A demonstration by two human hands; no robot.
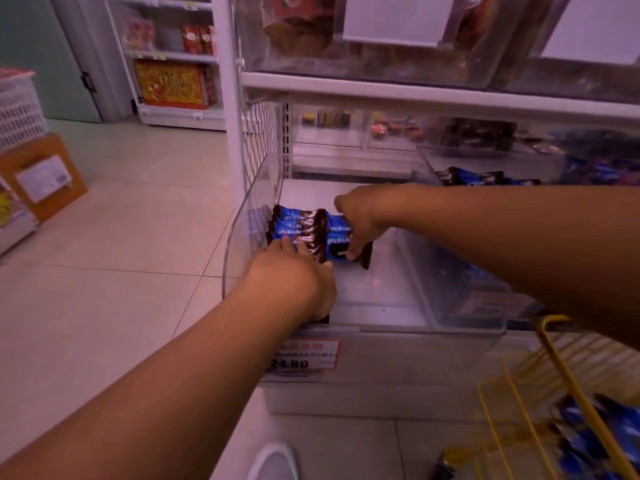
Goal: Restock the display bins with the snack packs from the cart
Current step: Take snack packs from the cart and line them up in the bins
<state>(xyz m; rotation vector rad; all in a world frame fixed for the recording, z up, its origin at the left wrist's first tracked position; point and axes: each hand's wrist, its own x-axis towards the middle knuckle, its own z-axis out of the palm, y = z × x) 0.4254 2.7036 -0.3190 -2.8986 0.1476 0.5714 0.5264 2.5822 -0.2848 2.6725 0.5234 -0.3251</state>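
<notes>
Snack packs (pixel 301 226) in blue and dark brown wrappers lie in a small row at the back left corner of a clear display bin (pixel 239 237), close to its left wall. This bin sits on the lowest shelf (pixel 381 355) of a white rack, and its bottom is mostly bare in front of the packs. Both hands reach into the bin. The left hand (pixel 294 275) comes from the lower left with its fingers stretched forward and quite straight, and the fingertips touch the near side of the row of packs. The right hand (pixel 360 220) comes from the right side, and its curled fingers and thumb hold one blue pack (pixel 337 242) at the right end of the row, just beside the other packs. A price tag (pixel 304 356) with red edges is fixed on the front of the shelf under the bin. At the lower right corner is a yellow wire cart (pixel 561 358), and more blue snack packs (pixel 588 441) lie inside it, though they look blurred. A neighbouring bin (pixel 460 282) on the right also has some blue packs. On the left, on the tiled floor (pixel 121 271), stands a brown cardboard box (pixel 45 174) with a white label.
</notes>
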